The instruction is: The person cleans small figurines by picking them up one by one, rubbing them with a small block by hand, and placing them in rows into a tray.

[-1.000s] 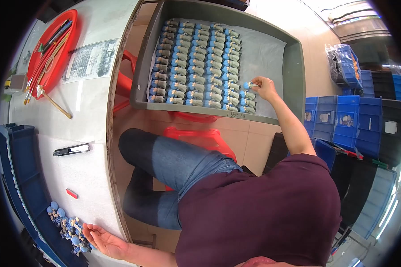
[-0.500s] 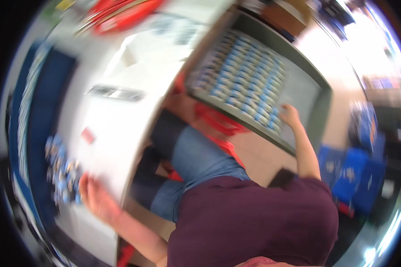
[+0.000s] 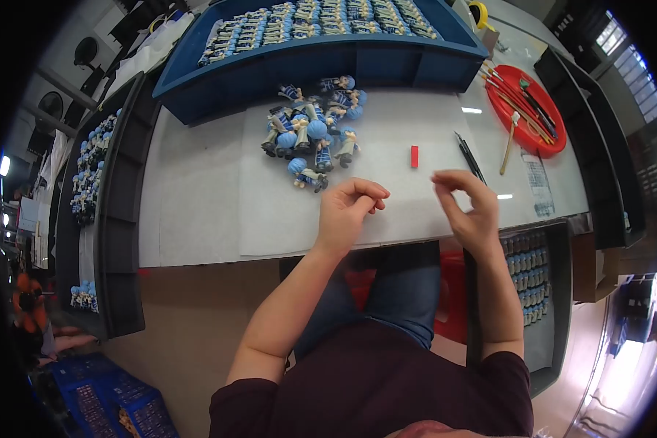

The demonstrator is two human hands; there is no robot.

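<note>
My left hand (image 3: 345, 215) is over the near part of the white work surface (image 3: 197, 212), its fingers curled and thumb pressed against them; whether anything small is inside is hidden. To its right, my right hand (image 3: 474, 212) has its thumb and forefinger curved with a small gap, and nothing shows between them. Just beyond my left hand lies a loose pile of small figurines (image 3: 316, 130) with blue round heads and blue-and-white bodies. Between and beyond my hands lie a small red block (image 3: 415, 156) and dark pen-like tools (image 3: 470, 158).
A blue bin (image 3: 328, 69) of figurines in rows stands at the back. Dark trays (image 3: 120, 212) flank the table, one at left holding figurines. A red dish (image 3: 515, 84) holds brushes. Below right is a grey tray (image 3: 558, 343) with figurine rows. Blue crates (image 3: 113, 390) sit lower left.
The view has turned from the right-hand tray to face the table. My right hand has left the figurines in that tray; my left hand has moved from beside the pile and curled its fingers.
</note>
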